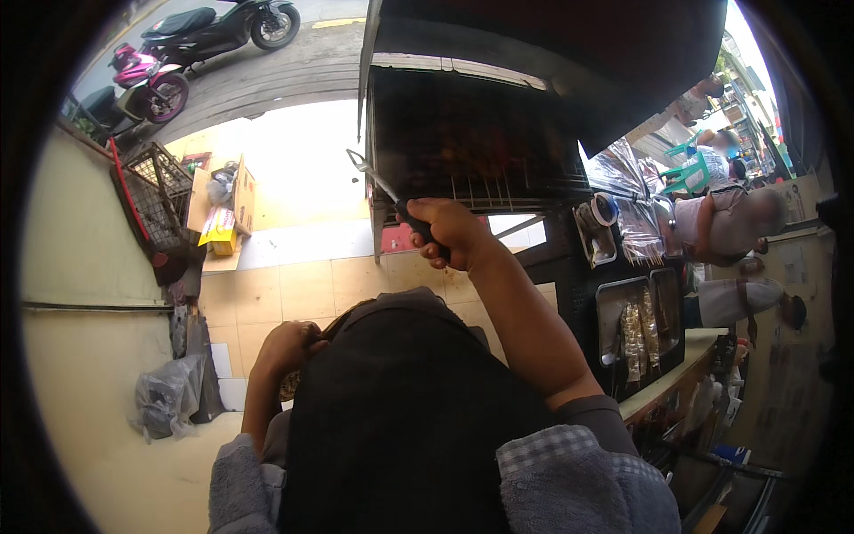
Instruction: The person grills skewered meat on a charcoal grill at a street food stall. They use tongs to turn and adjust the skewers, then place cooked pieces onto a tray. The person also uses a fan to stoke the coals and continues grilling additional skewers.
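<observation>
My right hand (440, 233) is closed around the black handle of a metal tool (381, 183), whose fork-like tip points away to the left of the grill. The dark barbecue grill (400, 133) stands just beyond that hand. Over its bars lie skewers of food (475, 150), dim in the shade, with thin sticks (490, 192) poking out towards me. My left hand (288, 344) is curled beside my dark apron (400, 414). It grips a woven item, apparently a hand fan (290, 386), mostly hidden behind the apron and hand.
On the right, metal trays (604, 354) hold wrapped skewers (637, 334), and foil (617, 167) lies farther back. People (720, 223) are beyond the counter. At left stand a cardboard box (245, 197), a wire cage (157, 180) and a plastic bag (170, 394). Motorcycles (207, 40) are parked outside.
</observation>
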Demonstrator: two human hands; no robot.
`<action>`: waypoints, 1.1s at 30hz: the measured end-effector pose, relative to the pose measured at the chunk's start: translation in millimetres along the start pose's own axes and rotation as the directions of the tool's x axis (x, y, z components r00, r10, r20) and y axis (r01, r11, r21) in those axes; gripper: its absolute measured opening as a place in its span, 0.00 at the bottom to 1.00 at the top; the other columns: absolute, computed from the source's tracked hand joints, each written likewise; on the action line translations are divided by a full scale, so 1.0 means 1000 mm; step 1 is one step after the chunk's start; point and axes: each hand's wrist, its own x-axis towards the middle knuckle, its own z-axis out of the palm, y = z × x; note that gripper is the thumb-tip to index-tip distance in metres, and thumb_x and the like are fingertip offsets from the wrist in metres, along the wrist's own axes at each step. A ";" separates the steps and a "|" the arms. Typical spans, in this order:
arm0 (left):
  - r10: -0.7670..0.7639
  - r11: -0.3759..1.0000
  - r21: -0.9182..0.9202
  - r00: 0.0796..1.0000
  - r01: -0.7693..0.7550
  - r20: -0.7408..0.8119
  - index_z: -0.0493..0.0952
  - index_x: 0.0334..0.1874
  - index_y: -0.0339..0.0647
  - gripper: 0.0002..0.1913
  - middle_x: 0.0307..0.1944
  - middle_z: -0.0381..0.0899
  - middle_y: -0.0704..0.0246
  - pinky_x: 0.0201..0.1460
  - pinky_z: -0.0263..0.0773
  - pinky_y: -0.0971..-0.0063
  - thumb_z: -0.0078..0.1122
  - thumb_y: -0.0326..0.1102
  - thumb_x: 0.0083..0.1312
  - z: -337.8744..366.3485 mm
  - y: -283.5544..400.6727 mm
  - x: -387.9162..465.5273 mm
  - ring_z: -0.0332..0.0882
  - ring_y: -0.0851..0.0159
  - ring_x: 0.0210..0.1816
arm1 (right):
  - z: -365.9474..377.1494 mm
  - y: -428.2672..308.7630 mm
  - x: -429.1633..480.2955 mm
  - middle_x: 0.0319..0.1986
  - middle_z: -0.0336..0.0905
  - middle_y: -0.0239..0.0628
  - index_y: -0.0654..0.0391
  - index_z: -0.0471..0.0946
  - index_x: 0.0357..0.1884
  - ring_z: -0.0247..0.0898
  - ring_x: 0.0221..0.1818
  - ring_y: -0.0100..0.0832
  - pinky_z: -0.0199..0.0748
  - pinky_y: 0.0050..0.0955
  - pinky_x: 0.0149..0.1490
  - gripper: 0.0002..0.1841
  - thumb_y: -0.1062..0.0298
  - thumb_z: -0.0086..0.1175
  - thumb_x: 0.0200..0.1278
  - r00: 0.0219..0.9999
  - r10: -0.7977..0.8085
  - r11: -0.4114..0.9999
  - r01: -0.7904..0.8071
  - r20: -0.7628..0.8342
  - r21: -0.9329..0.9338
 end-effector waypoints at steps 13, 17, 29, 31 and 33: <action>-0.093 0.995 -0.017 0.996 0.093 0.008 0.89 0.46 0.38 0.15 0.42 0.91 0.53 0.53 0.82 0.57 0.74 0.43 0.67 0.015 -0.043 -0.025 0.90 0.47 0.47 | -0.032 0.058 0.029 0.37 0.87 0.55 0.61 0.79 0.54 0.86 0.37 0.50 0.79 0.49 0.43 0.19 0.53 0.52 0.82 0.894 -0.312 0.793 0.059 -0.321 -0.606; -0.081 0.996 -0.050 0.997 0.080 -0.003 0.89 0.47 0.38 0.15 0.43 0.92 0.54 0.53 0.82 0.57 0.73 0.42 0.67 0.015 -0.043 -0.026 0.90 0.46 0.48 | -0.030 0.060 0.033 0.39 0.87 0.57 0.61 0.82 0.52 0.85 0.43 0.54 0.78 0.50 0.49 0.19 0.53 0.54 0.81 0.732 -0.468 0.808 0.126 -0.496 -0.576; -0.081 0.997 -0.018 0.996 0.081 -0.019 0.89 0.47 0.38 0.14 0.42 0.91 0.53 0.53 0.82 0.57 0.73 0.41 0.67 0.013 -0.031 -0.023 0.90 0.45 0.47 | -0.028 0.055 0.001 0.24 0.79 0.37 0.61 0.83 0.46 0.71 0.18 0.29 0.67 0.34 0.27 0.19 0.52 0.56 0.81 0.917 -0.299 0.867 0.147 -0.262 -0.476; -0.076 0.992 -0.102 0.997 0.077 0.012 0.89 0.47 0.38 0.14 0.42 0.91 0.53 0.53 0.82 0.57 0.73 0.41 0.66 0.014 -0.029 -0.020 0.90 0.45 0.47 | -0.029 0.056 -0.006 0.23 0.78 0.35 0.61 0.83 0.47 0.70 0.19 0.27 0.66 0.33 0.27 0.18 0.53 0.56 0.81 0.868 -0.337 0.863 0.130 -0.365 -0.488; -0.064 0.992 -0.109 0.997 0.068 0.037 0.89 0.46 0.38 0.14 0.42 0.91 0.53 0.52 0.82 0.57 0.73 0.41 0.66 0.015 -0.028 -0.010 0.90 0.45 0.47 | -0.037 0.060 -0.019 0.23 0.78 0.34 0.62 0.82 0.47 0.70 0.19 0.26 0.66 0.34 0.27 0.17 0.55 0.56 0.81 0.925 -0.338 0.858 0.227 -0.175 -0.461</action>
